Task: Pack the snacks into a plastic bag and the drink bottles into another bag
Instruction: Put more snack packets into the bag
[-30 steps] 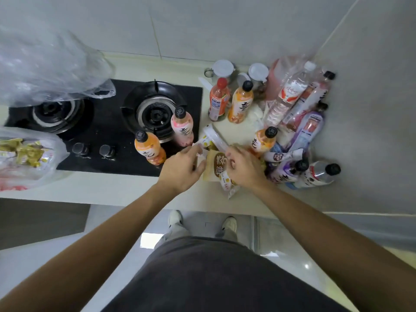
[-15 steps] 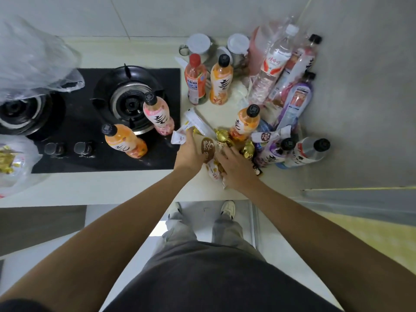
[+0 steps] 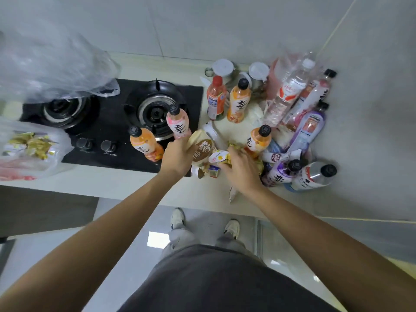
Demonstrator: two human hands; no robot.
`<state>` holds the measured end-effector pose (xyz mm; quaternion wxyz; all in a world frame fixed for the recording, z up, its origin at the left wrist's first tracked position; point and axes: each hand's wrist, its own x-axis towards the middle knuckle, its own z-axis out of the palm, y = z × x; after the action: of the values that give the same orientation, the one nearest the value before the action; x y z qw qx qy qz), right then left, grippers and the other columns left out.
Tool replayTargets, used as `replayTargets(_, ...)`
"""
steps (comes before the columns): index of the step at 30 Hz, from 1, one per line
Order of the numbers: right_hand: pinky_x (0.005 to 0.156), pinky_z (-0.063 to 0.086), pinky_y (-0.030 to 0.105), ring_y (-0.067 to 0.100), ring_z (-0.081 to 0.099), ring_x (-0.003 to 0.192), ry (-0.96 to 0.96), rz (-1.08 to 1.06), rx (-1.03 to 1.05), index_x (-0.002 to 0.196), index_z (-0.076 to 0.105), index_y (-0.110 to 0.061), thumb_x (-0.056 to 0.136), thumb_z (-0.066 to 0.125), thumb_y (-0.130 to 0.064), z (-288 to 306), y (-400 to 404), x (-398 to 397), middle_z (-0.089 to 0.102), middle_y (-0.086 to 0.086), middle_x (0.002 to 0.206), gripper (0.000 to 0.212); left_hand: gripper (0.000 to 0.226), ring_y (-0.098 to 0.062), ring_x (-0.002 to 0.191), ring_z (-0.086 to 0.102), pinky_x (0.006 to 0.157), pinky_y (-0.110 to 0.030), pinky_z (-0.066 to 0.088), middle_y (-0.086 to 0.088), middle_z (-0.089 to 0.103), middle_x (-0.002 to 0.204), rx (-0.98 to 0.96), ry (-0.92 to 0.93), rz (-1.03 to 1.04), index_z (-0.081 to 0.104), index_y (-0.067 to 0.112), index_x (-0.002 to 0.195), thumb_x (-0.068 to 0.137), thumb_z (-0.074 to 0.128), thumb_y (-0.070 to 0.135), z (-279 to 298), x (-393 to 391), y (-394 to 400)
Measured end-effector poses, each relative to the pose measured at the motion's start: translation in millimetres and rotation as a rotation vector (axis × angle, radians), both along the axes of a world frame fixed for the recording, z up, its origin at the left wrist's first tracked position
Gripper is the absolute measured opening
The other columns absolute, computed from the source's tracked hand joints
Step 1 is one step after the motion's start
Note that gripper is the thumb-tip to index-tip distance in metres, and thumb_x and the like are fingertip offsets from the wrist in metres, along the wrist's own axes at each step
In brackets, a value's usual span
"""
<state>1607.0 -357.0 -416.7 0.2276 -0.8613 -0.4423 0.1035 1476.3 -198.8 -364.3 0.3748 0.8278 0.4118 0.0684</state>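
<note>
Kitchen surface (image 3: 126,184): bottles (image 3: 238,102) all unbagged; left hand (image 3: 177,157) and right hand (image 3: 242,170) clutch snacks (image 3: 203,148), bag (image 3: 33,149) part-filled.

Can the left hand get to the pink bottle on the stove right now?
Probably not yet: the left hand already grips a snack pack. The pink bottle stands just beyond it, nothing between.

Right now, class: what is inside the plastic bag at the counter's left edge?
Inside the plastic bag, gold-yellow snack wrappers show through the film, with something red low in the bag. What lies beneath them is covered, and the frame edge cuts off the bag's left part.
</note>
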Motion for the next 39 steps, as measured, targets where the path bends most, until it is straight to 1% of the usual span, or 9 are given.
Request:
replayTargets(5,0.067,0.05,0.041,0.026,0.061,0.08,0.246,-0.014,0.071,0.108,0.06,-0.014,0.089,0.076,-0.04,12.2,33.4,-20.9,0.065,0.002,0.087,0.036,0.012,-0.025,0.076,0.059,0.064,-0.034,0.04,0.008,0.058,0.076,0.076,-0.015,0.161,0.051,0.022,0.089,0.1,0.057,0.02,22.2,-52.2,3.9)
replayTargets(9,0.068,0.047,0.038,0.02,0.058,0.081,0.313,0.107,0.084,0.113,0.062,-0.01,0.088,0.077,-0.039,20.7,51.7,-61.2,0.063,-0.002,0.086,0.041,0.011,-0.024,0.08,0.067,0.065,-0.038,0.054,0.0,0.07,0.09,0.08,-0.016,0.291,0.06,0.014,0.091,0.099,0.061,0.022,28.0,-109.3,10.9)
replayTargets(14,0.068,0.051,0.039,0.015,0.063,0.079,0.405,0.185,0.036,0.092,0.058,-0.024,0.086,0.08,-0.038,22.1,81.6,-124.6,0.066,-0.009,0.084,0.027,0.015,-0.02,0.089,0.072,0.076,-0.04,0.062,0.002,0.072,0.101,-0.014,-0.046,0.42,0.068,0.014,0.104,0.1,0.062,0.027,20.2,-192.5,31.7)
replayTargets(18,0.077,0.057,0.044,0.019,0.068,0.093,0.469,0.225,0.03,0.114,0.061,-0.025,0.082,0.074,-0.053,23.6,130.0,-187.0,0.072,-0.01,0.096,0.045,0.015,-0.015,0.085,0.071,0.069,-0.03,0.059,0.001,0.074,0.097,-0.043,-0.074,0.495,0.068,0.015,0.098,0.101,0.061,0.028,18.2,-269.6,69.7)
replayTargets(22,0.07,0.053,0.038,0.015,0.067,0.085,0.537,0.207,0.029,0.094,0.06,-0.024,0.086,0.079,-0.033,25.7,193.7,-260.5,0.069,-0.008,0.087,0.023,0.015,-0.018,0.08,0.071,0.074,-0.045,0.06,0.001,0.074,0.089,-0.058,-0.099,0.578,0.068,0.014,0.092,0.098,0.063,0.027,23.1,-358.7,121.6)
replayTargets(28,0.081,0.058,0.04,0.013,0.068,0.092,0.576,0.248,-0.039,0.106,0.064,-0.019,0.088,0.079,-0.027,30.0,290.1,-350.1,0.07,-0.01,0.095,0.024,0.011,-0.019,0.084,0.072,0.078,-0.045,0.06,0.0,0.076,0.092,-0.049,-0.104,0.681,0.071,0.018,0.098,0.093,0.067,0.027,25.6,-462.3,204.2)
replayTargets(32,0.078,0.058,0.042,0.016,0.07,0.086,0.601,0.266,-0.057,0.103,0.069,-0.017,0.086,0.078,-0.021,31.9,356.5,-377.0,0.073,-0.005,0.092,0.02,0.01,-0.019,0.086,0.073,0.083,-0.046,0.06,-0.001,0.076,0.092,-0.117,-0.181,0.767,0.073,0.015,0.098,0.093,0.068,0.022,19.4,-485.5,262.0)
replayTargets(36,0.076,0.054,0.032,0.019,0.07,0.095,0.591,0.207,-0.053,0.11,0.071,-0.013,0.085,0.077,-0.02,26.2,430.0,-387.0,0.073,-0.003,0.098,0.027,0.004,-0.022,0.089,0.072,0.085,-0.047,0.059,-0.004,0.076,0.094,-0.135,-0.211,0.785,0.071,0.019,0.096,0.093,0.068,0.019,15.3,-481.2,317.4)
replayTargets(39,0.079,0.057,0.037,0.02,0.07,0.095,0.545,0.162,-0.06,0.105,0.071,-0.022,0.077,0.078,-0.031,14.4,477.8,-387.9,0.074,-0.003,0.1,0.03,0.005,-0.026,0.088,0.072,0.083,-0.049,0.058,-0.006,0.076,0.091,-0.139,-0.149,0.735,0.068,0.019,0.091,0.094,0.066,0.023,9.7,-475.6,362.1)
